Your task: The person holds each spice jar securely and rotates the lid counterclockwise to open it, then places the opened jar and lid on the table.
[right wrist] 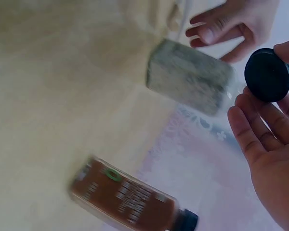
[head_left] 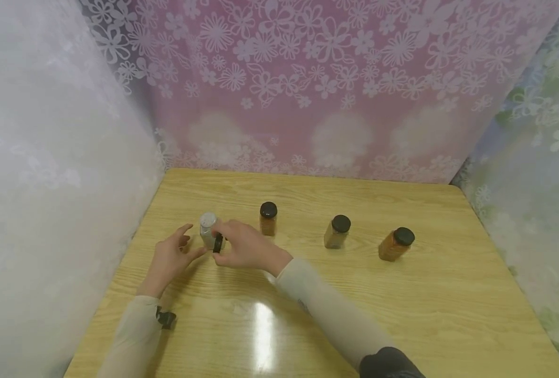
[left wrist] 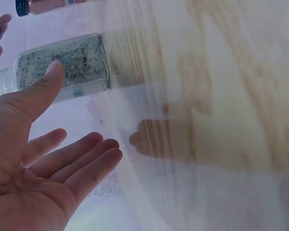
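Observation:
A clear spice jar [left wrist: 67, 62] with a grey-green flaky filling stands uncapped on the table, its neck bare. My right hand [head_left: 246, 245] pinches a round black lid [right wrist: 268, 75] between thumb and fingers, just right of that jar. On the jar's other side is my left hand [head_left: 168, 260], fingers spread and loosely bent around nothing. In the left wrist view its thumb overlaps the jar, while the other fingers stand apart from it.
A black-capped jar with brown contents [head_left: 268, 219] stands to the right. Farther right are a capped jar of paler brown powder [head_left: 337, 231] and one with orange-red contents [head_left: 396, 244]. Floral curtains [head_left: 279, 94] enclose the wooden table [head_left: 307, 315] at the back and sides.

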Demonstrator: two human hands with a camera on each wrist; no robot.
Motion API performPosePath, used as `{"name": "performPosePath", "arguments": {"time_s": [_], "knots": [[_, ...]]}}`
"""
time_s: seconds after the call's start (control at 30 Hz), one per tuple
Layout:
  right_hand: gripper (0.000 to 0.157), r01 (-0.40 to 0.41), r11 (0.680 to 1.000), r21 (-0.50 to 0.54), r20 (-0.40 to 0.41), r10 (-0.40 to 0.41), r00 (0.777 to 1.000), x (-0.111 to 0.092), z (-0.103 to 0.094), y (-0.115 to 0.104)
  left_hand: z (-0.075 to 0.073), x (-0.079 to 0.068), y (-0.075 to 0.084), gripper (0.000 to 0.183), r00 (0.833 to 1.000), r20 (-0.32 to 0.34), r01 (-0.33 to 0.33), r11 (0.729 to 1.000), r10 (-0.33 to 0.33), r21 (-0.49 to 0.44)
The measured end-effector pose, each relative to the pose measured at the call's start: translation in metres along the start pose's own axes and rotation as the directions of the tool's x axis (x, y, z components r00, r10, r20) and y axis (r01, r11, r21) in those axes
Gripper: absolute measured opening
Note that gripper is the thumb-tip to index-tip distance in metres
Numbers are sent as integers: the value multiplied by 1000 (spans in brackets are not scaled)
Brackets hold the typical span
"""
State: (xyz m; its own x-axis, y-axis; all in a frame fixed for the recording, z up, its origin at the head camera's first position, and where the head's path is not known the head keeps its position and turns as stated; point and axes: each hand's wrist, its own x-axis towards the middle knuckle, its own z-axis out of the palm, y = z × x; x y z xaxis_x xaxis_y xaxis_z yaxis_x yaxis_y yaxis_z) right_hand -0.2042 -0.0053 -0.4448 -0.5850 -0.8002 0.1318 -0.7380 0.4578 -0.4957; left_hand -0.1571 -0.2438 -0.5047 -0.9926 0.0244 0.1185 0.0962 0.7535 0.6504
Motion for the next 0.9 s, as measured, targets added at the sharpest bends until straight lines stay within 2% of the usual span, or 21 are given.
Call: {"name": "performPosePath", "arguments": {"time_s": [0.17, 0.47, 0.67, 0.77, 0.9], "knots": [[35, -33, 999, -2, 4, 33, 999, -10, 14, 4, 1, -1, 0, 66, 1000, -9, -5, 1000, 5, 23], [35, -70, 995, -69, 25, 72, 997, -27, 33, 13, 1, -5, 4, 56, 1000, -26, 4, 1000, -4, 7], [34, -71, 995, -73, 44, 74, 996, -36, 42, 16, -10, -7, 17, 54, 989, -141, 38, 999, -37, 2], [34, -85, 994, -68, 45, 89, 995, -40, 45, 18, -16, -7, 28, 53, 981, -194, 21, 1000, -20, 3], [34, -92, 993, -67, 45, 95, 994, -45, 47, 21, -22, -7, 45, 53, 975, -222, 3, 999, 4, 32]]}}
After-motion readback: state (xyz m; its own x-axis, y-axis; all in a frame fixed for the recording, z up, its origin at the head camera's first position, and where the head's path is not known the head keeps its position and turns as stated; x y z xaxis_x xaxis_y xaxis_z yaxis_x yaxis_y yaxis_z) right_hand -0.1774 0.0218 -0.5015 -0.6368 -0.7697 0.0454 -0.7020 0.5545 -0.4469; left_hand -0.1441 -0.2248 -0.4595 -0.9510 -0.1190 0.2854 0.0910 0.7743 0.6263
